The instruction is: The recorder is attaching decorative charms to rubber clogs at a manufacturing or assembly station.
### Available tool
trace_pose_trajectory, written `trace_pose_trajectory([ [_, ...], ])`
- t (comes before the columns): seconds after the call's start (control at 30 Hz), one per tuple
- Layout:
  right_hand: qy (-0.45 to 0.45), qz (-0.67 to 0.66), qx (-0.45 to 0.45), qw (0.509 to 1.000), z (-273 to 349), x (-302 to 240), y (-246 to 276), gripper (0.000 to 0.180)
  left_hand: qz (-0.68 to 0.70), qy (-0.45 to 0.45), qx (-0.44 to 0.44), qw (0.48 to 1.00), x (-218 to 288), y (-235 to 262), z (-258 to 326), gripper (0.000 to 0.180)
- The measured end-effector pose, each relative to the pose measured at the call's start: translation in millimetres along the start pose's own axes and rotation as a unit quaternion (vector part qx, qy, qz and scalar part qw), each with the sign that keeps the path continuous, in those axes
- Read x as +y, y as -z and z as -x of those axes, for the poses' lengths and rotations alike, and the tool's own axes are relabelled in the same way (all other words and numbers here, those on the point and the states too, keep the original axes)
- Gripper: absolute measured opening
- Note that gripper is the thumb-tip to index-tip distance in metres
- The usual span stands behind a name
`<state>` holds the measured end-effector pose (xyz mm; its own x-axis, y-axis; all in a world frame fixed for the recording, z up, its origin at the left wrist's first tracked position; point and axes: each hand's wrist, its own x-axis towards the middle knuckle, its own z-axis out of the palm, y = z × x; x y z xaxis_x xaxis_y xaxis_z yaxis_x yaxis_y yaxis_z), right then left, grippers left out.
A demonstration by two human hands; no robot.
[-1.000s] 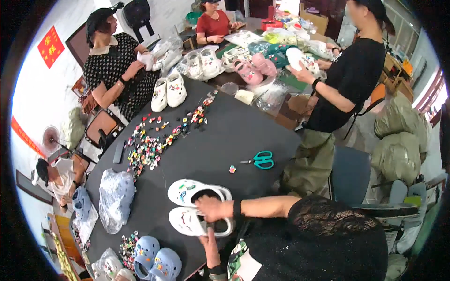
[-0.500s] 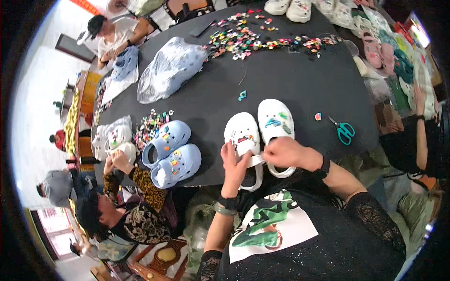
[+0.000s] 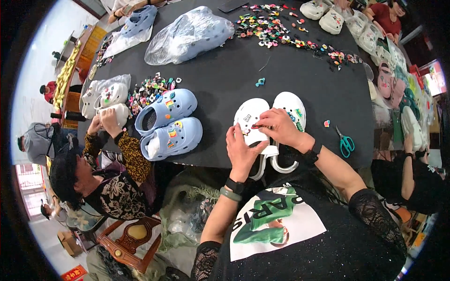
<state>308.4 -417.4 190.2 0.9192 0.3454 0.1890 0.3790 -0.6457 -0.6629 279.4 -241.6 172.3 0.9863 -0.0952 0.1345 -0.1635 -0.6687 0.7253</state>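
Two white clogs stand side by side in front of me, toes pointing away. My left hand (image 3: pixel 241 151) holds the left white clog (image 3: pixel 251 108) by its side and rear edge, thumb near the strap. On that clog's upper are a letter-shaped charm and a red charm (image 3: pixel 255 126), which my right hand (image 3: pixel 284 129) pinches between its fingertips. The right white clog (image 3: pixel 289 100) carries several colourful charms and is partly covered by my right hand. A small blue charm (image 3: pixel 260 82) lies beyond the clogs; a small red-and-yellow charm (image 3: pixel 326 123) lies to their right.
Teal-handled scissors (image 3: pixel 346 145) lie at the right. Blue clogs (image 3: pixel 176 136) stand left, beside a charm pile (image 3: pixel 152 92). A bagged blue clog (image 3: pixel 192 35) and scattered charms (image 3: pixel 267 28) lie farther back. A co-worker (image 3: pixel 117 178) handles white clogs at left.
My right hand has moved from the heel strap area up to the red charm on the left clog. My left hand still holds that clog. The whole view has shifted and turned slightly.
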Motion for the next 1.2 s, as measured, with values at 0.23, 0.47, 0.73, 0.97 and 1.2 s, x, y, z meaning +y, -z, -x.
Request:
trace_pose_trajectory([
  [0.23, -0.016, 0.007, 0.067, 0.998, -2.2, 6.4, -14.0, 0.012, -0.013, -0.032, 0.002, 0.999, 3.4, -5.0, 0.2, 0.083],
  [0.47, 0.047, 0.096, 0.193, 0.975, 7.6, 2.5, -3.0, 0.018, 0.018, -0.005, -0.042, 0.999, 1.0, -7.9, 0.3, 0.074],
  [0.73, -0.223, 0.3, 0.081, 0.924, 145.5, 132.2, 98.1, 0.029, -0.003, -0.012, -0.048, 0.999, 3.8, -4.0, -0.9, 0.073],
  [0.97, -0.256, 0.18, 0.086, 0.946, 158.3, 127.3, 82.3, 0.011, -0.023, -0.021, -0.034, 0.999, -3.5, -9.3, -0.1, 0.078],
  [1.2, -0.148, -0.186, 0.001, 0.971, 25.9, 32.4, 88.0, 0.019, -0.018, -0.004, -0.021, 1.0, -4.4, -5.2, 1.9, 0.084],
])
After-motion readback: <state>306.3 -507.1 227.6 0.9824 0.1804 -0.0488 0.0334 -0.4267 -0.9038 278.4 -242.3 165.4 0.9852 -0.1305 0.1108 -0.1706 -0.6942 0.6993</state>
